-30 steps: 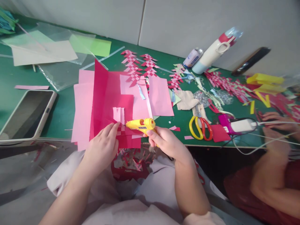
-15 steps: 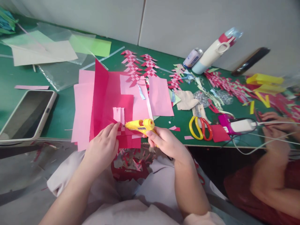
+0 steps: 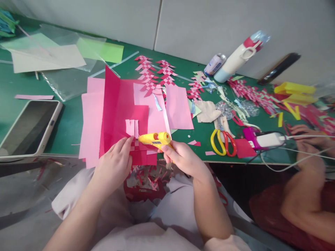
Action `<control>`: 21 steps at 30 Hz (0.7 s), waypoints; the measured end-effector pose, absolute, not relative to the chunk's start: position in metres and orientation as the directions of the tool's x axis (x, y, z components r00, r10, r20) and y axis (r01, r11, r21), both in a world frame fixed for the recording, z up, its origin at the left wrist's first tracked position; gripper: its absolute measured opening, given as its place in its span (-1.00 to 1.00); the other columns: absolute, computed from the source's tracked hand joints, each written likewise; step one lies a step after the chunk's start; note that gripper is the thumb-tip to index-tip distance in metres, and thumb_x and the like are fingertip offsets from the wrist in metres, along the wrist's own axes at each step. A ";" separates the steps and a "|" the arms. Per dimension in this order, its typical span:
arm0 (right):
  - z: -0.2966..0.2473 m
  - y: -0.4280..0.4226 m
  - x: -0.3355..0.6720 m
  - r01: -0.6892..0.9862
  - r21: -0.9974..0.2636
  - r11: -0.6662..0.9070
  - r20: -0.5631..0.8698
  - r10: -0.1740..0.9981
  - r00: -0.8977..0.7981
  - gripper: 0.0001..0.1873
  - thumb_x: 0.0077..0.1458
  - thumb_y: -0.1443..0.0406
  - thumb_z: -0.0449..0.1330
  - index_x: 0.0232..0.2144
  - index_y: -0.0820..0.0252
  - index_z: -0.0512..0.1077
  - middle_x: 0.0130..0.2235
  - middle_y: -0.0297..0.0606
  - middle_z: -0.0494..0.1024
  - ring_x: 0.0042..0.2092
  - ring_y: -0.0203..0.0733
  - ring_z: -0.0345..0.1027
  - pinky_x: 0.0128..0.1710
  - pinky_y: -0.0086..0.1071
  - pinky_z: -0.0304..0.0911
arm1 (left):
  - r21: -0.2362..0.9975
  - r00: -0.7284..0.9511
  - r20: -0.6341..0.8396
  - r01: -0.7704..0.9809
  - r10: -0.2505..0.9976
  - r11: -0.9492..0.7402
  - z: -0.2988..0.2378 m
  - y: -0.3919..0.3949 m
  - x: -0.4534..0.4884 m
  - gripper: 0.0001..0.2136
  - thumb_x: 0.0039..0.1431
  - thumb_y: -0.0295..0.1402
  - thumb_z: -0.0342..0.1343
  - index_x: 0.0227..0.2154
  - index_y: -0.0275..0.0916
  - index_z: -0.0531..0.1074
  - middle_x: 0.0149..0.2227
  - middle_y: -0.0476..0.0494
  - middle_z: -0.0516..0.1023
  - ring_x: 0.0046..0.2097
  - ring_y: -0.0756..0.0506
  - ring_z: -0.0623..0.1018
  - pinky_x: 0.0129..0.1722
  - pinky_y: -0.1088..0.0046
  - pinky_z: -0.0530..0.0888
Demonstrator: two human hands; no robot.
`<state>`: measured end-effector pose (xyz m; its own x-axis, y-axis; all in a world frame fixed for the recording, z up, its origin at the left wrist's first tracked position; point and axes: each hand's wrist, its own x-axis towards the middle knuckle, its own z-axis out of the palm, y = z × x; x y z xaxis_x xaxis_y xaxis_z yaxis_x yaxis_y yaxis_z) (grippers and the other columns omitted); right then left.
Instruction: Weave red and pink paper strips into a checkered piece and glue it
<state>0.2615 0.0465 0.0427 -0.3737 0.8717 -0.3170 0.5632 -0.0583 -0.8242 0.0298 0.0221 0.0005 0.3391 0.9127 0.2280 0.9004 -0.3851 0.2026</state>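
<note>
My right hand (image 3: 180, 156) is closed around the grip of a yellow hot glue gun (image 3: 156, 138), its nozzle pointing left. The nozzle tip is at the pink paper strips (image 3: 131, 128), which lie over red paper. My left hand (image 3: 114, 161) has its fingertips pinched together at the lower end of these strips, where a bit of pink-and-red checkered weave shows. Whether the nozzle touches the paper I cannot tell. Under both hands lie stacked red paper (image 3: 123, 94) and pink paper (image 3: 91, 120), with one red sheet folded upright at the left.
A phone (image 3: 28, 127) lies left, near clear plastic sleeves (image 3: 65, 82). Woven paper pieces (image 3: 149, 75) lie behind. To the right are scissors (image 3: 222, 142), a can (image 3: 215, 64), a bottle (image 3: 235, 59), a charger with cables (image 3: 267, 140) and another person's hands (image 3: 306, 139).
The glue gun and my right hand have shifted very slightly left, along with a small shift of the whole view. Both hands keep their hold.
</note>
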 end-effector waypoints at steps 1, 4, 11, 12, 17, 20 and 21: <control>0.043 0.046 0.261 0.562 -0.825 -0.062 -0.321 0.870 -0.375 -0.46 0.24 -0.09 -0.08 -0.56 0.17 0.26 -0.55 -0.35 0.40 -0.44 -0.27 0.30 -0.32 -0.38 0.13 | 0.202 0.340 0.229 0.900 0.912 -0.386 0.000 0.022 0.030 -0.58 0.22 -0.48 -0.17 0.13 -0.40 0.22 0.04 -0.44 0.46 0.00 -0.27 0.53 -0.06 0.14 0.52; 0.043 0.046 0.261 0.560 -0.826 -0.067 -0.330 0.862 -0.384 -0.47 0.24 -0.08 -0.07 -0.55 0.17 0.27 -0.53 -0.34 0.42 -0.45 -0.28 0.29 -0.32 -0.38 0.13 | 0.203 0.347 0.228 0.897 0.910 -0.393 -0.001 0.022 0.029 -0.58 0.22 -0.48 -0.17 0.13 -0.41 0.22 0.04 -0.44 0.46 0.01 -0.27 0.53 -0.06 0.16 0.52; 0.040 0.045 0.270 0.447 -0.888 -0.104 -0.308 0.857 -0.413 -0.48 0.24 -0.05 -0.04 -0.55 0.19 0.30 -0.54 -0.34 0.38 -0.45 -0.31 0.25 -0.37 -0.40 0.12 | 0.194 0.345 0.230 0.900 0.910 -0.390 0.000 0.022 0.030 -0.58 0.21 -0.48 -0.16 0.13 -0.42 0.24 0.03 -0.43 0.48 -0.01 -0.28 0.54 -0.12 0.18 0.54; 0.040 0.046 0.272 0.419 -0.899 -0.126 -0.313 0.855 -0.414 -0.49 0.23 -0.05 -0.03 -0.53 0.20 0.32 -0.55 -0.34 0.37 -0.46 -0.31 0.24 -0.39 -0.41 0.11 | 0.193 0.347 0.228 0.900 0.910 -0.391 0.000 0.022 0.030 -0.58 0.21 -0.48 -0.16 0.12 -0.42 0.24 0.02 -0.43 0.48 -0.02 -0.28 0.54 -0.14 0.18 0.54; 0.043 0.048 0.285 0.285 -0.939 -0.193 -0.305 0.850 -0.429 -0.43 0.18 -0.13 -0.02 -0.37 0.27 0.41 -0.57 -0.35 0.33 -0.52 -0.34 0.16 -0.49 -0.41 0.05 | 0.203 0.340 0.224 0.900 0.913 -0.385 0.002 0.022 0.030 -0.60 0.21 -0.49 -0.16 0.11 -0.41 0.24 0.02 -0.43 0.48 -0.02 -0.29 0.54 -0.17 0.17 0.55; 0.045 0.049 0.294 0.220 -0.952 -0.212 -0.291 0.848 -0.442 -0.39 0.14 -0.16 -0.01 -0.31 0.28 0.43 -0.58 -0.36 0.30 -0.55 -0.35 0.11 -0.56 -0.42 -0.04 | 0.219 0.342 0.214 0.896 0.915 -0.386 0.004 0.022 0.031 -0.59 0.21 -0.50 -0.16 0.12 -0.37 0.20 0.01 -0.41 0.48 -0.02 -0.28 0.54 -0.18 0.18 0.55; 0.045 0.049 0.298 0.192 -0.959 -0.207 -0.274 0.852 -0.447 -0.39 0.14 -0.17 0.00 -0.31 0.27 0.44 -0.59 -0.36 0.29 -0.56 -0.35 0.10 -0.57 -0.42 -0.05 | 0.236 0.338 0.212 0.893 0.917 -0.384 0.005 0.022 0.031 -0.60 0.20 -0.51 -0.16 0.12 -0.35 0.19 0.00 -0.39 0.49 -0.03 -0.27 0.54 -0.19 0.19 0.55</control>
